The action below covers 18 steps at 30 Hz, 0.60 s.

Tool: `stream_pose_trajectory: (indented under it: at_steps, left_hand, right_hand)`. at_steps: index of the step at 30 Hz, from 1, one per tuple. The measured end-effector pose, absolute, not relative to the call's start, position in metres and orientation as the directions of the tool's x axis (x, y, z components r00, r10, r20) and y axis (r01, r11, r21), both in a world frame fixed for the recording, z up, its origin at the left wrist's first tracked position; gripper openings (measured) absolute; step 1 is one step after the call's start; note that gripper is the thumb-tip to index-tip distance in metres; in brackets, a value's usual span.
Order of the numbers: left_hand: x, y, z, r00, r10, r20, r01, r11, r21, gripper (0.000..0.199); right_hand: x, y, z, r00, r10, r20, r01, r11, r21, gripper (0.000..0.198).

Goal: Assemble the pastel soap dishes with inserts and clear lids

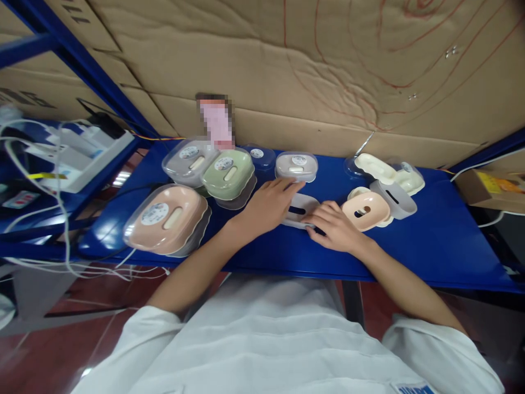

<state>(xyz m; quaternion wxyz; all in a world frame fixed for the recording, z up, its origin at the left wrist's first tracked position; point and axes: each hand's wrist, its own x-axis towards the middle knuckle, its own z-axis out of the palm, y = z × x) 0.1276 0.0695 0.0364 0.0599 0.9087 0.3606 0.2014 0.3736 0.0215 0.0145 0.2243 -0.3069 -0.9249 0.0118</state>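
Note:
A pale grey oval soap dish piece [305, 201] with a dark slot lies on the blue table in front of me. My left hand [275, 203] reaches over its left end, fingers stretched out and slightly apart; its thumb is hard to make out. On the right end, my right hand [334, 227] grips the near rim between thumb and fingers. Just right of that hand sits a peach soap dish insert [371, 212] on a cream piece. A grey soap dish base [396, 201] leans beside it. Behind my hands stands a lidded pale lilac soap box [297, 165].
Lidded soap boxes in peach [168, 219], green [230, 174] and grey [186, 161] stand at the left. Cream pieces [377, 167] and clear lids lie at the back right. A phone [217, 121] leans on the cardboard wall. White cables [65, 241] hang at the left.

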Motion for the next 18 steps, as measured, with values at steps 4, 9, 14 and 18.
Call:
stream_pose_trajectory:
  at_steps: [4,9,14,18]
  left_hand:
    - [0.101,0.029,0.031,0.704,0.649,0.289,0.600,-0.761,0.246,0.032]
    - [0.072,0.005,0.005,0.666,0.666,0.335,0.623,-0.744,0.241,0.030]
    - [0.068,-0.001,-0.009,0.561,0.706,0.431,0.673,-0.693,0.258,0.024]
    - [0.070,0.000,-0.015,0.510,0.707,0.490,0.700,-0.672,0.240,0.021]
  right_hand:
    - [0.407,0.025,0.038,-0.654,0.705,0.274,0.680,0.707,-0.194,0.028]
    - [0.472,0.007,0.060,-0.427,0.902,0.064,0.859,0.427,-0.282,0.031]
    - [0.461,-0.008,0.039,-0.502,0.863,-0.052,0.847,0.478,-0.234,0.062]
    - [0.411,-0.008,0.028,-0.587,0.810,-0.006,0.782,0.565,-0.263,0.053]
